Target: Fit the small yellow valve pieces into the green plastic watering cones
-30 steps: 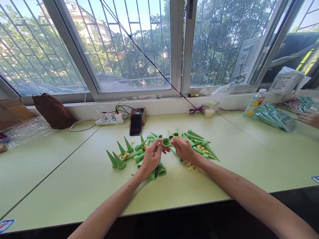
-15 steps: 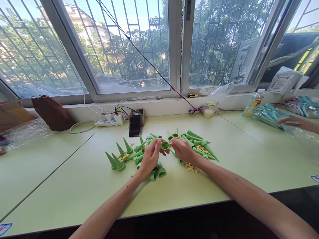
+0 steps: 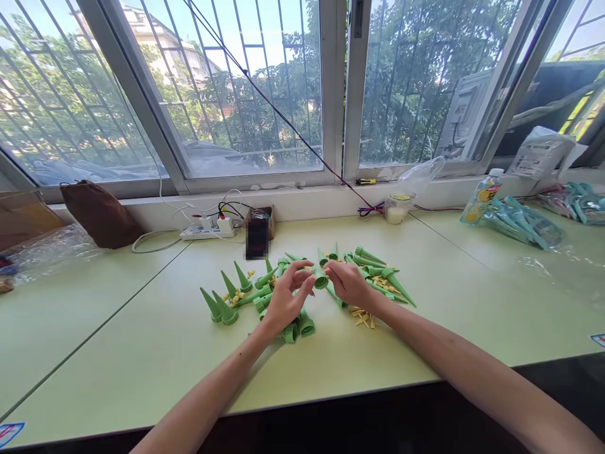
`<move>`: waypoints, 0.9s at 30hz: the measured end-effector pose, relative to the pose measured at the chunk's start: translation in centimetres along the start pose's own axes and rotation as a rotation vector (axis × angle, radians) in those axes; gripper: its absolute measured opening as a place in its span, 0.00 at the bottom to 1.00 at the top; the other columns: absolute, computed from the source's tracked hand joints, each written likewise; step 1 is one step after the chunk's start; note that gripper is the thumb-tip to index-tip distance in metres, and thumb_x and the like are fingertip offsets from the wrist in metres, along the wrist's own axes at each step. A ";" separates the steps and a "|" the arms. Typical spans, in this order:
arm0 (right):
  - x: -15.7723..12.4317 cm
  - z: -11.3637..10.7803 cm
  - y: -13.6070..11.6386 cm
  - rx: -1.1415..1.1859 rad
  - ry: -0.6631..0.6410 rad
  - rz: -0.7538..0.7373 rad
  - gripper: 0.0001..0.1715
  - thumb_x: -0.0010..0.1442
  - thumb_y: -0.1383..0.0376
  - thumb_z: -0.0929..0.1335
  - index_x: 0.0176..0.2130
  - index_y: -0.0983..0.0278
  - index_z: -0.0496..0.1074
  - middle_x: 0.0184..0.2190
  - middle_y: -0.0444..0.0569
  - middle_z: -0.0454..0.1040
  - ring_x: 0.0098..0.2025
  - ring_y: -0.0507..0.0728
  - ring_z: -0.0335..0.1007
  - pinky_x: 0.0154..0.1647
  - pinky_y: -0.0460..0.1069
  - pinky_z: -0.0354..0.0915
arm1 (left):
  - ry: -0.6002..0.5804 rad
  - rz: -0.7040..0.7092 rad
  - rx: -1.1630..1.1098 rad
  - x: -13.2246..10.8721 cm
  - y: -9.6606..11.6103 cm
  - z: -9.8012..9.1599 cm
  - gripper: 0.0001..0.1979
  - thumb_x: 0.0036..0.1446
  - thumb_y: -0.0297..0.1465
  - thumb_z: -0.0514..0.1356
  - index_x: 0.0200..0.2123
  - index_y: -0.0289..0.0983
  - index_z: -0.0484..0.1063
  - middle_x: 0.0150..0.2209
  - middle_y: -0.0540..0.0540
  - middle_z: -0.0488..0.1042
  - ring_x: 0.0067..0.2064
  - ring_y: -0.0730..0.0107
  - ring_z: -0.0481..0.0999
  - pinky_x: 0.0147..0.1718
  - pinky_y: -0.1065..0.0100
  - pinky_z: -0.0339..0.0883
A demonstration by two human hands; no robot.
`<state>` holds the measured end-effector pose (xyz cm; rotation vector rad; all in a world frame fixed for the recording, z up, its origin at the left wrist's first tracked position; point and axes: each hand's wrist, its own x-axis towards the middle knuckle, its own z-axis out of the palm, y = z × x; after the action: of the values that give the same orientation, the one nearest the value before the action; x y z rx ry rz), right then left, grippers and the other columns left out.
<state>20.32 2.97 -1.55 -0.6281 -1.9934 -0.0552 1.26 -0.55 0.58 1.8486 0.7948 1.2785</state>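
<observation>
My left hand (image 3: pixel 284 295) and my right hand (image 3: pixel 348 283) meet over a pile of green plastic cone spikes (image 3: pixel 373 268) on a pale green table (image 3: pixel 142 340). My right hand pinches one green cone spike (image 3: pixel 320 279) by its wide end. My left hand's fingers are spread beside that spike, holding nothing. More green cones (image 3: pixel 224 299) stand upright to the left. Small yellow parts (image 3: pixel 363 317) lie under my right wrist.
A power strip (image 3: pixel 208 230) with cables and a dark box (image 3: pixel 258 234) sit by the window wall. A brown bag (image 3: pixel 98 213) lies far left. A jar in a plastic bag (image 3: pixel 399 205), a bottle (image 3: pixel 481 195) and teal packets (image 3: pixel 522 222) are at the right.
My left hand has let go of the green cone and opened its fingers. The right hand keeps the cone. The other person's hand at the far right has left the view.
</observation>
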 end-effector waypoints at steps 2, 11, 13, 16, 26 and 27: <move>0.0 0.0 0.1 -0.003 -0.013 0.008 0.17 0.74 0.63 0.55 0.34 0.62 0.62 0.21 0.41 0.63 0.21 0.50 0.55 0.26 0.45 0.52 | 0.000 0.000 0.006 0.0 -0.1 0.0 0.16 0.64 0.40 0.60 0.51 0.40 0.67 0.36 0.49 0.74 0.31 0.74 0.75 0.35 0.69 0.73; 0.0 -0.1 0.2 -0.010 -0.023 0.022 0.16 0.73 0.64 0.55 0.34 0.61 0.62 0.21 0.42 0.64 0.21 0.51 0.57 0.27 0.45 0.53 | 0.051 0.009 0.154 -0.1 -0.1 0.2 0.20 0.60 0.39 0.64 0.52 0.41 0.66 0.42 0.45 0.76 0.39 0.67 0.79 0.38 0.65 0.76; 0.0 -0.1 0.1 -0.011 -0.022 0.022 0.16 0.73 0.64 0.55 0.34 0.61 0.62 0.21 0.41 0.64 0.21 0.51 0.57 0.27 0.45 0.52 | 0.060 0.021 0.182 -0.1 0.0 0.3 0.20 0.60 0.39 0.64 0.52 0.42 0.66 0.42 0.45 0.76 0.39 0.67 0.80 0.38 0.65 0.77; 0.1 -0.1 0.1 -0.004 -0.013 0.020 0.15 0.73 0.64 0.56 0.33 0.61 0.62 0.21 0.41 0.64 0.21 0.51 0.57 0.27 0.45 0.53 | 0.068 0.041 0.223 -0.1 0.1 0.3 0.20 0.59 0.37 0.65 0.53 0.42 0.66 0.42 0.45 0.77 0.39 0.67 0.81 0.38 0.65 0.77; 0.1 -0.2 0.0 0.013 -0.014 0.025 0.16 0.73 0.64 0.56 0.32 0.61 0.61 0.20 0.41 0.63 0.21 0.51 0.56 0.26 0.45 0.53 | 0.062 0.087 0.269 -0.1 0.3 0.3 0.22 0.59 0.35 0.65 0.54 0.43 0.64 0.43 0.44 0.77 0.39 0.68 0.81 0.36 0.67 0.76; 0.1 -0.2 0.0 0.016 -0.014 0.026 0.16 0.73 0.64 0.56 0.32 0.61 0.61 0.20 0.41 0.63 0.21 0.51 0.56 0.26 0.45 0.53 | 0.062 0.088 0.271 -0.1 0.2 0.3 0.22 0.59 0.35 0.65 0.55 0.43 0.64 0.43 0.44 0.77 0.39 0.68 0.81 0.36 0.68 0.76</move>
<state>20.44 2.97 -1.33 -0.6458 -1.9964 -0.0186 1.57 -0.86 0.64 2.0853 0.9688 1.3422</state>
